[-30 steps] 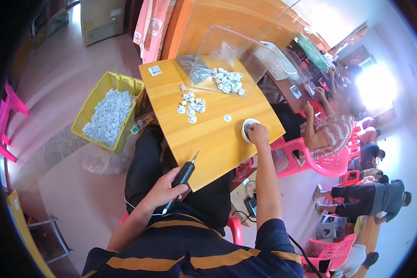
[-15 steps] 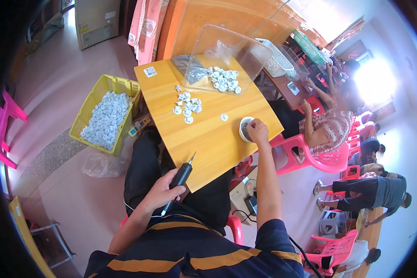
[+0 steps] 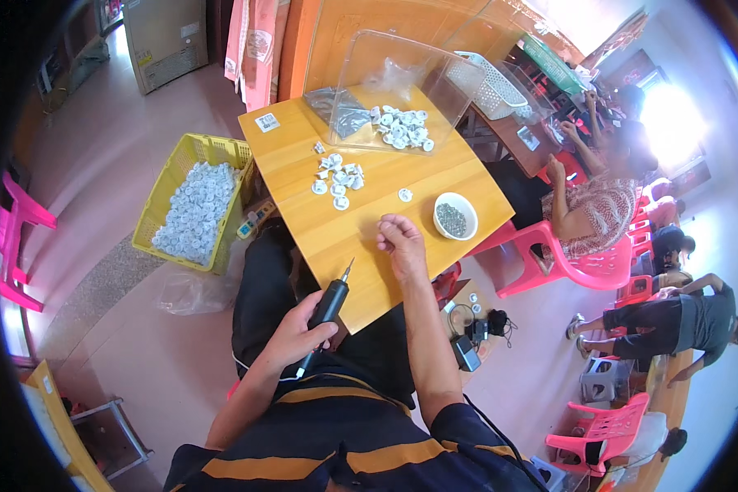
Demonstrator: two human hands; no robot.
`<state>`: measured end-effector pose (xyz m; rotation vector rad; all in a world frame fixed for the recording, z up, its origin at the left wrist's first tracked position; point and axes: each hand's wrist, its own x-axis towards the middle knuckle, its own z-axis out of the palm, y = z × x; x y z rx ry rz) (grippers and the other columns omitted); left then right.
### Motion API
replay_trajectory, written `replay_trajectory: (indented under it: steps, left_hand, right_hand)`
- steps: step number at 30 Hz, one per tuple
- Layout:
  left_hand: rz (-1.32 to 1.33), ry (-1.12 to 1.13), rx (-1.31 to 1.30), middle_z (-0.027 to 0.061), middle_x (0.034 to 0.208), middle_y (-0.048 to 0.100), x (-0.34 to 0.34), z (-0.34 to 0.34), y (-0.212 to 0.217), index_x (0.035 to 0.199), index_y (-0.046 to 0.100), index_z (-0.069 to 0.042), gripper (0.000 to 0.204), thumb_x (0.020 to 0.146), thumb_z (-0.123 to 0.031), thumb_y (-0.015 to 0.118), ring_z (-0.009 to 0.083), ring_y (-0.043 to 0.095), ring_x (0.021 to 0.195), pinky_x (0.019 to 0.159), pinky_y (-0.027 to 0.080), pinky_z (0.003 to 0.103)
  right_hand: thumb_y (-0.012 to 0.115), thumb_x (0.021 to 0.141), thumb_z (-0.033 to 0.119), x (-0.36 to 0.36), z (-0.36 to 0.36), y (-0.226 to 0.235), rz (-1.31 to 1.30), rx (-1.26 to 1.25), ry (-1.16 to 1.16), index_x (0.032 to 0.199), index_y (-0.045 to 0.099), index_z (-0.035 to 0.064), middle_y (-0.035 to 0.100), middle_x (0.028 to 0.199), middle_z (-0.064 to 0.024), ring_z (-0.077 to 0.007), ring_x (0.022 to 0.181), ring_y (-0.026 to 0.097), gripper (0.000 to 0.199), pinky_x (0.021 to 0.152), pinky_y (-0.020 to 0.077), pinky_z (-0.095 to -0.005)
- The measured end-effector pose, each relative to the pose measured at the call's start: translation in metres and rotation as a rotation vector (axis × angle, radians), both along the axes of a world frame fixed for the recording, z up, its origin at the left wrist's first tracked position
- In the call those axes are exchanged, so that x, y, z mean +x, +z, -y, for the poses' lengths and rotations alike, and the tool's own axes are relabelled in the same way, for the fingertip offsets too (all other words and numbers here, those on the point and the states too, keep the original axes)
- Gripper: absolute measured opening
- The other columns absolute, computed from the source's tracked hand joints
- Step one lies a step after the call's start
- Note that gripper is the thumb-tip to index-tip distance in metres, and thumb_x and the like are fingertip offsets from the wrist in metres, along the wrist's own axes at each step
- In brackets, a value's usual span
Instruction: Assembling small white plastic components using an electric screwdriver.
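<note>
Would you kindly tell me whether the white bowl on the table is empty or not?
Not empty: the upright white bowl holds small greyish pieces, visible through its open top; their depth is unclear.

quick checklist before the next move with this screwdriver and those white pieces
1. Black screwdriver gripped in left hand: ok.
2. Bit pointing away from the body: ok.
3. Small part between the right hand's fingertips: cannot tell, too small to make out.
4. Bowl upright on the table, with small parts inside: ok.
5. Single white piece lying apart from the piles: ok.
6. Screwdriver powered: cannot tell.
</note>
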<state>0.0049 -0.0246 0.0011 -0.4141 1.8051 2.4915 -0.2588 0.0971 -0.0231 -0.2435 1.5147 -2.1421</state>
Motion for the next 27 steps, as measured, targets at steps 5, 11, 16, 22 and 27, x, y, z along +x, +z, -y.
replay_trajectory:
  steps: [5, 11, 16, 22, 27]
  left_hand:
    - [-0.014, 0.015, 0.022, -0.0003, 0.091, 0.057, 0.001, 0.000, -0.002, 0.147, 0.043, -0.001, 0.059, 0.094, -0.009, 0.067, 0.0060, 0.059, 0.067, 0.061, 0.050, 0.022]
    - [-0.009, -0.014, -0.025, 0.0016, 0.093, 0.059, -0.001, 0.001, -0.005, 0.149, 0.039, -0.001, 0.060, 0.096, -0.009, 0.066, 0.0071, 0.061, 0.068, 0.061, 0.051, 0.022]
    - [0.003, -0.012, -0.007, 0.0003, 0.094, 0.058, -0.001, 0.001, -0.003, 0.148, 0.042, -0.003, 0.059, 0.095, -0.010, 0.068, 0.0059, 0.059, 0.068, 0.062, 0.051, 0.022]
    - [-0.013, -0.018, 0.009, 0.0020, 0.096, 0.058, -0.001, 0.001, -0.005, 0.150, 0.039, 0.000, 0.061, 0.096, -0.009, 0.066, 0.0072, 0.061, 0.069, 0.064, 0.053, 0.023]
    - [-0.015, -0.010, 0.019, 0.0017, 0.096, 0.058, -0.003, 0.001, -0.008, 0.150, 0.039, -0.001, 0.061, 0.097, -0.009, 0.067, 0.0077, 0.061, 0.071, 0.065, 0.053, 0.023]
  right_hand:
    - [0.069, 0.097, 0.007, 0.029, 0.013, -0.014, 0.098, -0.042, 0.061, 0.107, 0.067, 0.0031, 0.072, 0.100, -0.0076, -0.0125, 0.076, 0.067, 0.011, 0.067, 0.0573, -0.0253]
    - [0.068, 0.095, 0.004, 0.037, 0.014, -0.018, 0.140, -0.075, 0.098, 0.104, 0.067, 0.0034, 0.068, 0.092, -0.0043, -0.0135, 0.078, 0.068, 0.009, 0.070, 0.0581, -0.0257]
    - [0.068, 0.094, 0.004, 0.041, 0.013, -0.013, 0.149, -0.081, 0.131, 0.105, 0.067, 0.0032, 0.068, 0.091, -0.0042, -0.0135, 0.077, 0.068, 0.011, 0.069, 0.0579, -0.0259]
    - [0.069, 0.094, 0.005, 0.051, 0.015, -0.006, 0.139, -0.048, 0.164, 0.105, 0.067, 0.0038, 0.069, 0.091, -0.0048, -0.0137, 0.079, 0.068, 0.011, 0.069, 0.0574, -0.0261]
    - [0.068, 0.094, 0.005, 0.059, 0.014, -0.007, 0.125, -0.038, 0.180, 0.103, 0.067, 0.0046, 0.069, 0.089, -0.0043, -0.0136, 0.078, 0.068, 0.009, 0.068, 0.0556, -0.0259]
